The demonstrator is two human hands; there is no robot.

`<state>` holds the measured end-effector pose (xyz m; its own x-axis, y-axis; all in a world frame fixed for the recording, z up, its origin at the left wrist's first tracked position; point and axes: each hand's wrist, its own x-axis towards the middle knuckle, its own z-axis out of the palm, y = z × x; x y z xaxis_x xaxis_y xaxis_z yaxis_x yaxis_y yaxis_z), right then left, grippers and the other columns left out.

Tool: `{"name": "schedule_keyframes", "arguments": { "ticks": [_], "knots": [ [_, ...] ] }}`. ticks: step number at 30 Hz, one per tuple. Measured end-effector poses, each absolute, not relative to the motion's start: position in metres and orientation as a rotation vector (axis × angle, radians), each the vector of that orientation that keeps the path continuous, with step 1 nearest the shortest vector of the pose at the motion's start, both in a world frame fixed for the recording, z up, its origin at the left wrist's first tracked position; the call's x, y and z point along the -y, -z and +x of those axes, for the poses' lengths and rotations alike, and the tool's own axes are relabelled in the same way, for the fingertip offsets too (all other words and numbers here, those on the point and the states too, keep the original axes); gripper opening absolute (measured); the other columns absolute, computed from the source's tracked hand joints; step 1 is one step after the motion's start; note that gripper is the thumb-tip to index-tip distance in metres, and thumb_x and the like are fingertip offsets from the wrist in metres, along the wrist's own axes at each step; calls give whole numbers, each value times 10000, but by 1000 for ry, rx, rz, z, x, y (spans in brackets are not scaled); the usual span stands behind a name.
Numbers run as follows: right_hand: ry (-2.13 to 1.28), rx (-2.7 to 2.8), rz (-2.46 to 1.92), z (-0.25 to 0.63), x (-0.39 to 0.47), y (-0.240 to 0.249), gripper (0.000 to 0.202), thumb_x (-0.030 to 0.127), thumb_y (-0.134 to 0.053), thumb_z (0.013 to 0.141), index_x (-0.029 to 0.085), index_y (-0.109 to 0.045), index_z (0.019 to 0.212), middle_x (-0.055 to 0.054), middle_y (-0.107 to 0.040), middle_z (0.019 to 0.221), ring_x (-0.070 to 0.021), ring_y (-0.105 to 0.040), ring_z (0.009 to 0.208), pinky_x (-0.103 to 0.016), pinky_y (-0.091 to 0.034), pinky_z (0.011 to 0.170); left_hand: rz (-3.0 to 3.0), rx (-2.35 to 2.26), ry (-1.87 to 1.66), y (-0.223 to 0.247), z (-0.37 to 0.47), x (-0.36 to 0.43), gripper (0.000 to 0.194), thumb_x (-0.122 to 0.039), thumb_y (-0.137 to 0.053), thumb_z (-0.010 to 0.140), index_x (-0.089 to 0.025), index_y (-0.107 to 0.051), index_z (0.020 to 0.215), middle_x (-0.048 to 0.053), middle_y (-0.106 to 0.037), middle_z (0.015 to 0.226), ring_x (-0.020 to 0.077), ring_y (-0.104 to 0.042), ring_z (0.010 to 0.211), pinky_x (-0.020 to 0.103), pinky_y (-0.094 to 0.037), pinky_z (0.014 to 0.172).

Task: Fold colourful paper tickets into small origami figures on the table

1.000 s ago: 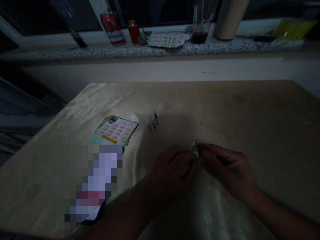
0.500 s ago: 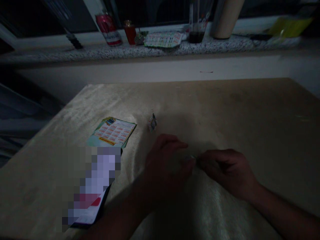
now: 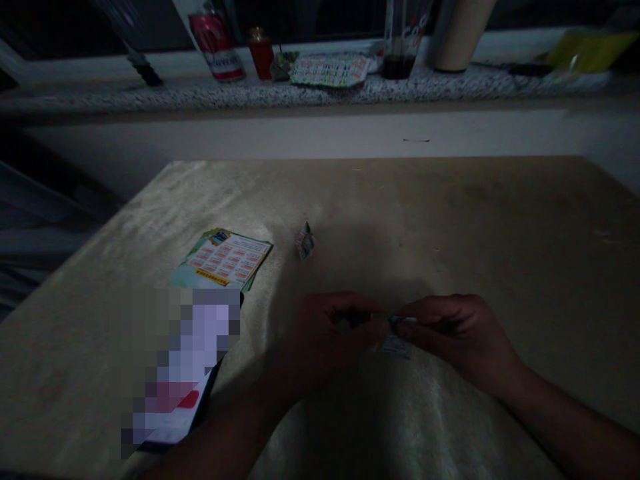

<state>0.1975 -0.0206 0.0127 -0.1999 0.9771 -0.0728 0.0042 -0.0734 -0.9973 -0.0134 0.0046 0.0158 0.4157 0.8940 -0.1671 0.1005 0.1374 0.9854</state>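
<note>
Both my hands meet low over the beige table [image 3: 450,213] in dim light. My left hand [image 3: 325,337] and my right hand [image 3: 450,333] pinch a small folded piece of printed paper [image 3: 396,339] between their fingertips. A second small folded paper piece [image 3: 305,241] stands on the table a short way beyond my left hand. A stack of printed paper sheets [image 3: 223,259] lies to the left.
A phone with a blurred screen [image 3: 180,373] lies at the near left. Behind the table runs a speckled sill [image 3: 150,100] with a red can [image 3: 216,43], a small red jar [image 3: 262,57], a printed sheet [image 3: 330,69], a dark glass [image 3: 400,57] and a pale cylinder [image 3: 457,37].
The small paper piece, held upright a second ago, has been lowered and turned between my fingertips. My left hand opened briefly and then closed on it again. The view shifted slightly.
</note>
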Motion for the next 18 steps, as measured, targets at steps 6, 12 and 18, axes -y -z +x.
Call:
{"name": "schedule_keyframes", "arguments": {
  "ticks": [6,12,18],
  "knots": [
    [-1461,1346,-1203,200,22,-11,43,273,-807,810,253,-843,820,-13,-789,698,-99,-684,591,-138,-520,522,1323,-997,-617,-19,-15,-7,136,-328,-791,814,-214,-829,878,16,-794,775,137,-693,686,207,-493,609],
    [-1408,1414,-1233,200,21,-10,91,291,-790,820,227,-846,788,-22,-762,647,-100,-644,535,-161,-490,479,1353,-996,-609,-18,-13,-7,109,-286,-775,825,-211,-829,884,8,-800,781,128,-706,684,194,-502,621],
    [-1374,1444,-1152,200,21,-11,87,248,-780,832,254,-857,871,-21,-772,653,-101,-655,546,-157,-497,483,1409,-937,-711,-20,-12,-4,75,-209,-752,832,-189,-822,845,4,-785,737,113,-689,668,179,-488,603]
  ]
}}
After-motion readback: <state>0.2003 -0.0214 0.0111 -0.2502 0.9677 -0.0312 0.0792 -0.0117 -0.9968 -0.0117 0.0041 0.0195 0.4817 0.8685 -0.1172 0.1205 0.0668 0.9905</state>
